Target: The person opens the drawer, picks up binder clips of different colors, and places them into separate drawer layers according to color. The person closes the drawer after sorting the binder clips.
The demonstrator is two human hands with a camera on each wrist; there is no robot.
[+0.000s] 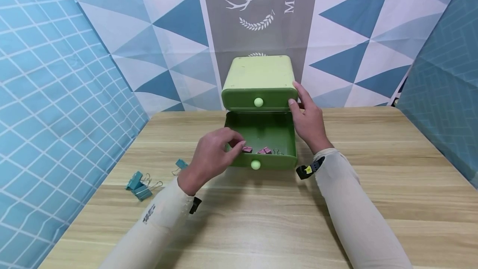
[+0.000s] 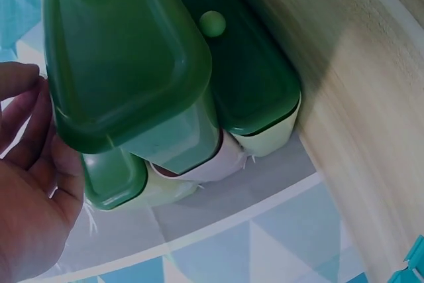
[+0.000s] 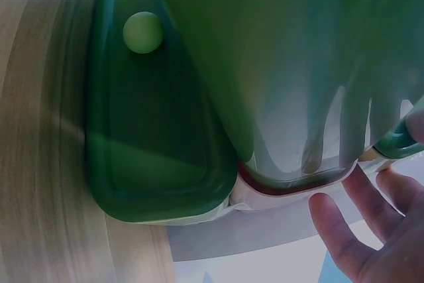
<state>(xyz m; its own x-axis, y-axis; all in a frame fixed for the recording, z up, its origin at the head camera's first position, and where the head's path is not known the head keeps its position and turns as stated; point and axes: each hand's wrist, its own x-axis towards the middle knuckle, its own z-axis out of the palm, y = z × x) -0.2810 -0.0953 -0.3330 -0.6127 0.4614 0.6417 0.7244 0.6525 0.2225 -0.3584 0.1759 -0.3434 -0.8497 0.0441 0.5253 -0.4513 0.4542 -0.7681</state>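
Note:
A small cabinet (image 1: 259, 72) with green drawer fronts stands at the back of the table, its middle drawer (image 1: 276, 162) pulled out. Pink binder clips (image 1: 264, 150) lie inside near the drawer's front. My left hand (image 1: 213, 152) reaches over the drawer's left front corner, fingers bent and thumb tip close to another pink clip (image 1: 247, 149). Whether its fingertips pinch anything is hidden. On the cabinet's right side rests my right hand (image 1: 310, 121), thumb by the upper front's corner and fingers fairly straight. In the right wrist view its fingertips (image 3: 328, 213) are spread beside the cabinet.
Teal binder clips (image 1: 140, 188) lie on the wooden table (image 1: 261, 219) at the left, with one more teal clip (image 1: 181, 163) beside my left wrist. A patterned cloth (image 1: 179, 32) hangs right behind the cabinet. The closed bottom drawer (image 2: 248, 77) shows below the pulled-out one.

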